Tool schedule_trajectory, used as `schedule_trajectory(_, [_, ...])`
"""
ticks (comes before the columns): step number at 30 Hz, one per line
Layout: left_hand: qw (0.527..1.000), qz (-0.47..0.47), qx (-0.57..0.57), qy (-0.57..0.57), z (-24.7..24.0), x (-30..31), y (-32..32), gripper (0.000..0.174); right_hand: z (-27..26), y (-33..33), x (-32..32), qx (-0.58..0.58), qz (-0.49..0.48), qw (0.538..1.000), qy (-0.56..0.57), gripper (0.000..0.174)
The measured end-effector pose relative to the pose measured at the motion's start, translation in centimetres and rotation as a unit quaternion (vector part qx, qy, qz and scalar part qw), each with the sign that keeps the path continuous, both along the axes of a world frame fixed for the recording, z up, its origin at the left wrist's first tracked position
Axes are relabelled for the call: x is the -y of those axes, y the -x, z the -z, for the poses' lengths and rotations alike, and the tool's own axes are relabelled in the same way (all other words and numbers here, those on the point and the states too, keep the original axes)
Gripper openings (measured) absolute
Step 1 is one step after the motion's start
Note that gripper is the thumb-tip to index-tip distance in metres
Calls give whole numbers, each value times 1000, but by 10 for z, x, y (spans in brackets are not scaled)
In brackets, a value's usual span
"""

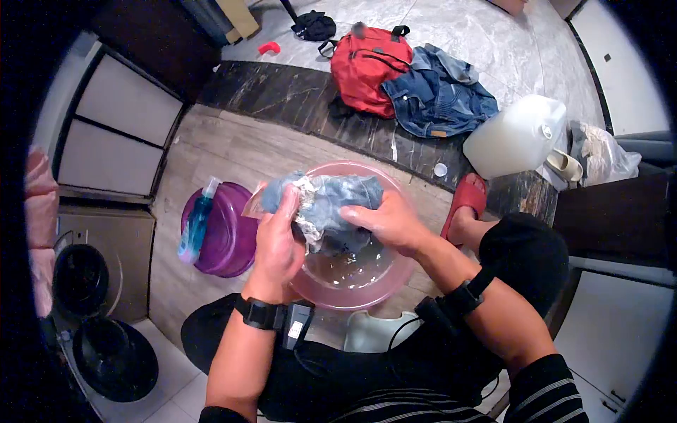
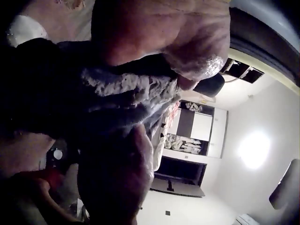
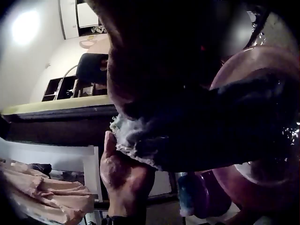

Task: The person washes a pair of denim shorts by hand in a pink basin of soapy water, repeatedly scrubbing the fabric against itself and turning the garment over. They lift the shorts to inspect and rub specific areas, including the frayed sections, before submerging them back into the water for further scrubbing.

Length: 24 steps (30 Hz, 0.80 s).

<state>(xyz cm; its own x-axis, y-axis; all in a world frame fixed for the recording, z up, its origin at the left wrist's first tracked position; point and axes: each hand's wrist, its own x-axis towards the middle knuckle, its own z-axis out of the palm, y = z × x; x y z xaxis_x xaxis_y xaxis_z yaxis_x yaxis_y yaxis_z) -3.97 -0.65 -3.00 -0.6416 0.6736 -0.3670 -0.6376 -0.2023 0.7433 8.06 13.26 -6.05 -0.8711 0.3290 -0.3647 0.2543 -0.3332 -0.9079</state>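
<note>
A wet blue denim garment (image 1: 328,204) with whitish suds and a pale frayed part is bunched between both hands. It hangs over a pink basin (image 1: 403,278) of water on the floor. On its left side, my left hand (image 1: 276,240) grips the cloth, thumb laid over the top. The opposite side is held by my right hand (image 1: 391,220), its thumb pressing on the fabric. Foam clings to the left palm in the left wrist view. In the right wrist view the garment (image 3: 197,126) looks dark, drooping toward the basin.
Left of the basin sits a purple basin (image 1: 240,247) with a blue liquid bottle (image 1: 197,222) leaning in it. Beyond, a red backpack (image 1: 367,70), a denim jacket (image 1: 441,95) and a large white jug (image 1: 518,137) lie by the dark stone step (image 1: 268,95).
</note>
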Motion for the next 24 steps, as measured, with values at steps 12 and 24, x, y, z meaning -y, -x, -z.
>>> schedule_trajectory(12, [998,59,21,-25,-3,15,2,42,-14,-6,-3,-19,-57,997,52,40])
schedule_trajectory(24, [979,198,-39,7,-7,23,-6,42,-27,4,-23,-79,137,949,273,26])
